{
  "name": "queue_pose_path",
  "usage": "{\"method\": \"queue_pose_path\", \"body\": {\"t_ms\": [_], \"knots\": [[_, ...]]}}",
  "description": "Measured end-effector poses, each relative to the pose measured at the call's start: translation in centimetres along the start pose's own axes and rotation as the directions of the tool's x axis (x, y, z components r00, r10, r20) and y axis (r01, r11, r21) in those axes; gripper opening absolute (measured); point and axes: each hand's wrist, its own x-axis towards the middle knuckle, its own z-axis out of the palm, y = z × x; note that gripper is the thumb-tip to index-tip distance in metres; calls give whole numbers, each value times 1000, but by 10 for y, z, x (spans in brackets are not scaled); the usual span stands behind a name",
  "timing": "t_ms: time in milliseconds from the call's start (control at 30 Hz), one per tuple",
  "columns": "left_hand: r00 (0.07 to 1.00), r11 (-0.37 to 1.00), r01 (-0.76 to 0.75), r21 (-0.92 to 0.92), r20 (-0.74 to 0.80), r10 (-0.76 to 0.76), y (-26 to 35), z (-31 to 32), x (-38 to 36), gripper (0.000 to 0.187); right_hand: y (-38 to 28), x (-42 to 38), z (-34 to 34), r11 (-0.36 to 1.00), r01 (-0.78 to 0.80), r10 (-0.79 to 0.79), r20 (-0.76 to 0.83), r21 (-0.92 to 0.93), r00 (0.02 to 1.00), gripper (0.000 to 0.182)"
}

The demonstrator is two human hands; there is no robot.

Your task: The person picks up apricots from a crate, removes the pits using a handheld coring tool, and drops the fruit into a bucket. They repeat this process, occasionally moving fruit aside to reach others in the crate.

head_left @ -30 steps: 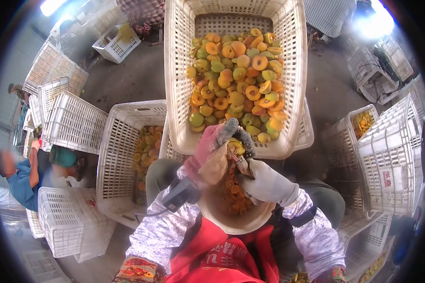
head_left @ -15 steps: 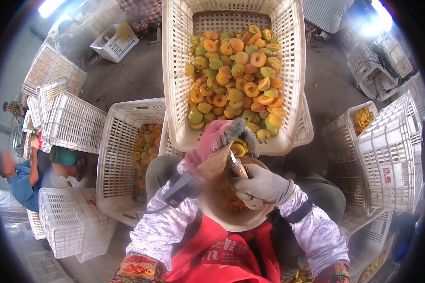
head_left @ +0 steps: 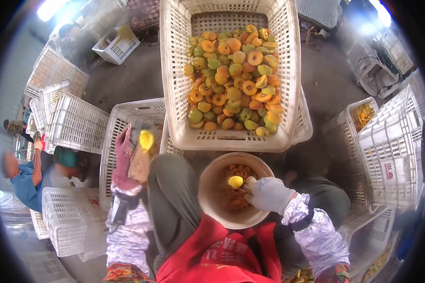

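My left hand (head_left: pixel 129 158), in a pink and tan glove, is over the left crate with its fingers stretched out. A blurred yellow peach half (head_left: pixel 146 140) is beside its fingers, seemingly loose in the air. My right hand (head_left: pixel 269 192), in a pale grey glove, is closed around a small metal pitting tool, mostly hidden by the fingers. At the tool's tip, above the bucket, sits a yellow fruit piece (head_left: pixel 235 181). Inside the round bucket (head_left: pixel 208 207) between my knees lie orange-brown scraps (head_left: pixel 238 202).
A white crate (head_left: pixel 290 70) of halved peaches (head_left: pixel 236 80) stands ahead, on top of another crate. The left crate (head_left: pixel 132 109) is beside my left knee. Stacked crates (head_left: pixel 392 160) stand on the right, others (head_left: pixel 75 122) on the left. A person in blue (head_left: pixel 28 184) sits at far left.
My left hand has moved from above the bucket out to the left crate, and its fingers have opened. My right hand has stayed by the bucket, its tool now lower and over the scraps.
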Motion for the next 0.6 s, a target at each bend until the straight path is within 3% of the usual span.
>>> {"method": "queue_pose_path", "body": {"t_ms": [33,67,100,133,167,200,267,333,400,467,567,600], "knots": [[960,933,278,-227,50,-274,18,-12,0,27,2,-2,2,999,14,-14,13,-45,1000,27],[978,994,107,-18,184,-102,2,-20,0,26,5,-4,3,999,14,-14,2,-44,1000,27],[979,995,98,-14,183,-94,8,-20,2,26,6,-6,5,995,17,-18,-6,-94,1000,25],[969,817,-220,532,217,120,15,-19,4,28,7,-5,6,989,22,-24,-11,-144,1000,24],[896,290,-427,856,358,264,21,-15,5,30,7,-2,6,989,21,-23,-13,-146,1000,24],[896,545,-443,712,375,238,26,-4,13,39,6,2,7,978,-39,54,65,-206,996,22],[902,879,-118,462,420,-99,77,52,13,47,8,4,10,964,-123,157,131,-236,979,22],[814,899,-205,387,578,-63,65,97,33,47,9,2,4,978,-112,136,126,-177,983,22],[803,797,-373,474,596,21,48,148,54,50,11,-5,0,985,-85,94,51,-148,994,21],[860,702,-389,596,508,45,9,197,79,54,12,-10,-4,987,-103,107,21,-126,994,24],[884,719,-397,571,449,131,-31,248,91,52,11,-10,-16,989,-143,138,-99,-47,985,23],[897,604,-430,671,395,200,-35,257,83,49,12,-10,-20,989,-134,121,-168,-69,978,22]]}}
